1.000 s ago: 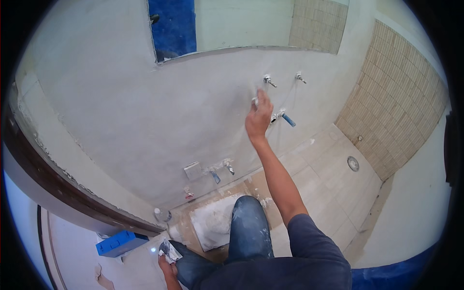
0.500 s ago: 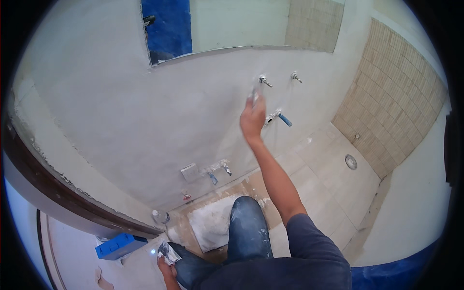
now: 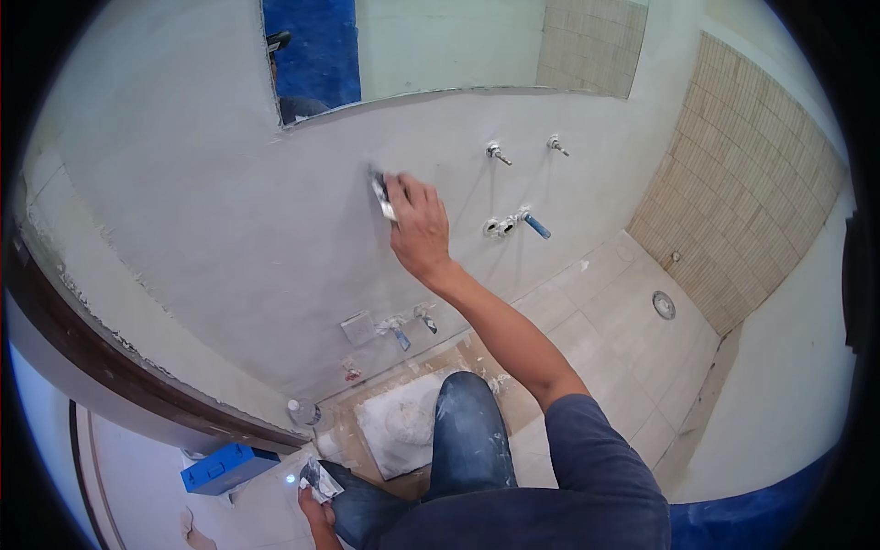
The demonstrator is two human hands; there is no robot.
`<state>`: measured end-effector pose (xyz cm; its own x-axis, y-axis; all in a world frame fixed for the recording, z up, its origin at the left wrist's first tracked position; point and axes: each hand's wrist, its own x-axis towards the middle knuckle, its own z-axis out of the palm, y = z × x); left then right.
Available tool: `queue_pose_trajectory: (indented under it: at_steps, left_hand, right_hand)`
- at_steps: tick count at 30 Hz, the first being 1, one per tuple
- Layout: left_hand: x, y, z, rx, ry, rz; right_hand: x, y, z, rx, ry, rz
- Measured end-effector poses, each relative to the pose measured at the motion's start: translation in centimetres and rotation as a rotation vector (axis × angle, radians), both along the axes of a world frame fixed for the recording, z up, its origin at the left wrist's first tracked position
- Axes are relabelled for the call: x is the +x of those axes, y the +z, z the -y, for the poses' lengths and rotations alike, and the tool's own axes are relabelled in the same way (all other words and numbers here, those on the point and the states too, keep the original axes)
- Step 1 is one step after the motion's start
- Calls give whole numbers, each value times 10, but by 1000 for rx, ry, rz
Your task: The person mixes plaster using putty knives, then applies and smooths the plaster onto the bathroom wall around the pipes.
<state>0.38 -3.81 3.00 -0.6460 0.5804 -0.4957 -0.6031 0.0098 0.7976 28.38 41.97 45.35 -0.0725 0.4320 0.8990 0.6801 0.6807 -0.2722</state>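
My right hand (image 3: 419, 223) is closed on a small flat scraper (image 3: 380, 191) smeared with white compound, held at the pale plastered wall (image 3: 183, 211) below the mirror. To its right, two metal pipe fittings (image 3: 495, 154) stick out, with a blue capped pipe (image 3: 536, 225) and open holes lower down. At the lower left, beside my bent left leg, my left hand (image 3: 312, 502) is closed on a broad metal putty knife (image 3: 321, 478) carrying white paste.
A white-dusted sheet (image 3: 390, 431) lies by my knee on cardboard. A blue case (image 3: 227, 467), clear bottle (image 3: 302, 412) and wood-edged doorway (image 3: 137, 362) are at left. Low fittings (image 3: 401, 336) stick from the wall. A floor drain (image 3: 665, 305) and tiled wall (image 3: 733, 183) are at right.
My right hand with the scraper has moved left along the wall, away from the pipe fittings. My left hand stays where it was.
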Motion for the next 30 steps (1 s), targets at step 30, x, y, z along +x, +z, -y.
queue_pose_trajectory:
  at_steps: [30]
  left_hand:
    - [105, 190, -150, 317, -153, 167]
  right_hand:
    - [21, -184, 163, -513, 868, -172]
